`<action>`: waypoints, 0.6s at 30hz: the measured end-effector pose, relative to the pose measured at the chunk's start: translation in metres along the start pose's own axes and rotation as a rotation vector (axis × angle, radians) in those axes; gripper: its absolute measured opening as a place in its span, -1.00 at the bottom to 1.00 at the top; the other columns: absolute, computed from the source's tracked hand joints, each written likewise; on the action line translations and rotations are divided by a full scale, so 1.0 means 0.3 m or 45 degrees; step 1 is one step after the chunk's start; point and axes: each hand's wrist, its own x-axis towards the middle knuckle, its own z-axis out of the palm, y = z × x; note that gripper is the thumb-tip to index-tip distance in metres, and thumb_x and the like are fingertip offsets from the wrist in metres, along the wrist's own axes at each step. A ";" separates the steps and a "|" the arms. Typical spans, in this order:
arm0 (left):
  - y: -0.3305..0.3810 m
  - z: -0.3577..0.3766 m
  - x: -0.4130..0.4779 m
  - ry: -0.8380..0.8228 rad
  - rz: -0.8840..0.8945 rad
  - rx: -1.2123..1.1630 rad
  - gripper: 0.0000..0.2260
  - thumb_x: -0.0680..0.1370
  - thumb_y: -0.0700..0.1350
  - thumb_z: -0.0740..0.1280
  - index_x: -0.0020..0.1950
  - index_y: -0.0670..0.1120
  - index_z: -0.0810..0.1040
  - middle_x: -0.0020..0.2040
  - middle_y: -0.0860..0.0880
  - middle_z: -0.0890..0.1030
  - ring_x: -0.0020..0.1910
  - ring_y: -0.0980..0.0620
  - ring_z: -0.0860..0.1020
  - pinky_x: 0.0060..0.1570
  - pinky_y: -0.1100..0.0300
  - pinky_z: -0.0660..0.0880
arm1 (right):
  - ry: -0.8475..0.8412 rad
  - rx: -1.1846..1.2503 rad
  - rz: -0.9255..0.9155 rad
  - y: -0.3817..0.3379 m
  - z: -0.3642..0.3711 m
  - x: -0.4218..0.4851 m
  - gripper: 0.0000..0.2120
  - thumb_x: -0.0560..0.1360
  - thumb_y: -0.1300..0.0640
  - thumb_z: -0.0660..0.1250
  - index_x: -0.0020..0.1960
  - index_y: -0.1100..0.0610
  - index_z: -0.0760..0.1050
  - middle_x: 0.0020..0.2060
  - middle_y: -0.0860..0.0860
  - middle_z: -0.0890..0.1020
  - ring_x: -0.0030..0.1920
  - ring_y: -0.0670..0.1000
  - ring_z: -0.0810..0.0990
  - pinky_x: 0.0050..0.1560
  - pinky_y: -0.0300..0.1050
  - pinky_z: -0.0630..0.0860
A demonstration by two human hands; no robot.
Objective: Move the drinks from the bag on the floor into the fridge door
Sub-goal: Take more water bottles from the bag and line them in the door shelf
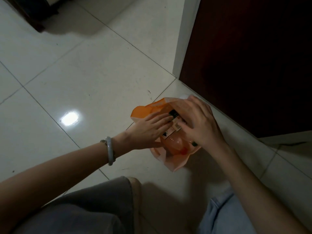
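An orange plastic bag (143, 110) stands on the tiled floor beside the dark red fridge (253, 56). Inside it I see an orange drink bottle (175, 143) with a white label and a red cap, lying among other packs. My left hand (148, 127), with a pale bangle on the wrist, reaches flat into the bag's mouth, fingers on the drinks. My right hand (197, 122) curls over the bag's right edge and the items inside. Whether either hand grips a drink is hidden by the fingers and the bag.
The fridge's white side edge (182, 39) meets the floor behind the bag. A dark wooden furniture base (33, 16) stands at the top left. My knees (94, 208) fill the bottom of the view. A lamp glare (70, 118) shines on the tiles.
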 end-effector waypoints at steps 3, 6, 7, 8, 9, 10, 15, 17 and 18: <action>0.008 0.022 0.047 -0.054 0.036 0.010 -0.30 0.48 0.21 0.29 0.47 -0.14 0.18 0.46 -0.16 0.28 0.45 -0.14 0.21 0.42 -0.08 0.06 | 0.035 -0.070 -0.028 0.014 -0.022 0.005 -0.34 0.36 0.14 0.51 0.38 0.17 0.32 0.38 0.16 0.37 0.39 0.16 0.30 0.29 -0.09 0.25; 0.017 0.061 0.119 -0.162 0.008 -0.006 -0.37 0.53 0.16 0.22 0.50 -0.08 0.11 0.50 -0.12 0.19 0.48 -0.10 0.12 0.44 -0.04 -0.04 | 0.000 -0.163 -0.072 0.033 -0.013 -0.005 -0.35 0.35 0.14 0.51 0.37 0.15 0.32 0.37 0.18 0.38 0.38 0.17 0.31 0.31 0.00 0.32; 0.021 0.072 0.145 -0.181 -0.011 -0.016 -0.40 0.54 0.13 0.21 0.49 -0.06 0.11 0.49 -0.11 0.19 0.48 -0.10 0.12 0.45 -0.04 -0.01 | -0.026 -0.173 -0.076 0.041 -0.010 -0.006 -0.35 0.35 0.14 0.50 0.37 0.15 0.33 0.38 0.17 0.37 0.39 0.17 0.30 0.33 0.06 0.35; 0.024 0.086 0.169 -0.199 -0.022 -0.009 -0.43 0.55 0.08 0.22 0.48 -0.05 0.12 0.49 -0.11 0.20 0.47 -0.11 0.14 0.45 -0.04 0.02 | -0.051 -0.174 -0.078 0.046 -0.009 -0.008 -0.35 0.35 0.15 0.50 0.37 0.15 0.33 0.39 0.17 0.36 0.40 0.17 0.29 0.33 0.11 0.36; 0.030 0.096 0.191 -0.216 -0.013 0.022 -0.46 0.55 0.03 0.23 0.47 -0.05 0.15 0.48 -0.13 0.21 0.46 -0.13 0.15 0.44 -0.05 0.06 | -0.065 -0.175 -0.081 0.051 -0.010 -0.009 -0.35 0.35 0.15 0.49 0.38 0.14 0.33 0.40 0.16 0.35 0.40 0.17 0.29 0.33 0.12 0.37; 0.037 0.112 0.211 -0.257 0.028 0.092 -0.48 0.54 -0.03 0.25 0.46 -0.06 0.17 0.48 -0.15 0.21 0.45 -0.15 0.17 0.44 -0.05 0.08 | -0.062 -0.176 -0.085 0.055 -0.012 -0.011 -0.35 0.35 0.15 0.50 0.37 0.14 0.34 0.40 0.16 0.35 0.40 0.16 0.29 0.33 0.11 0.37; 0.087 0.207 0.261 -0.457 0.162 0.185 -0.24 0.41 0.05 0.42 0.49 -0.08 0.10 0.49 -0.17 0.17 0.46 -0.20 0.13 0.44 -0.09 0.08 | 0.067 -0.199 -0.109 0.061 -0.026 -0.019 -0.42 0.34 0.15 0.52 0.30 0.14 0.41 0.34 0.15 0.42 0.34 0.09 0.30 0.30 -0.01 0.36; 0.102 0.233 0.265 -0.467 0.209 0.260 -0.26 0.43 0.05 0.39 0.49 -0.09 0.10 0.49 -0.18 0.17 0.46 -0.20 0.13 0.45 -0.07 0.05 | 0.040 -0.197 -0.105 0.060 -0.030 -0.026 -0.39 0.32 0.18 0.53 0.31 0.15 0.40 0.35 0.16 0.40 0.36 0.08 0.26 0.30 -0.02 0.27; 0.103 0.247 0.265 -0.468 0.213 0.290 -0.29 0.46 0.00 0.37 0.49 -0.09 0.09 0.49 -0.18 0.17 0.46 -0.20 0.14 0.45 -0.07 0.05 | 0.016 -0.197 -0.104 0.060 -0.030 -0.031 -0.37 0.30 0.20 0.53 0.31 0.16 0.39 0.36 0.17 0.39 0.37 0.10 0.27 0.30 0.00 0.25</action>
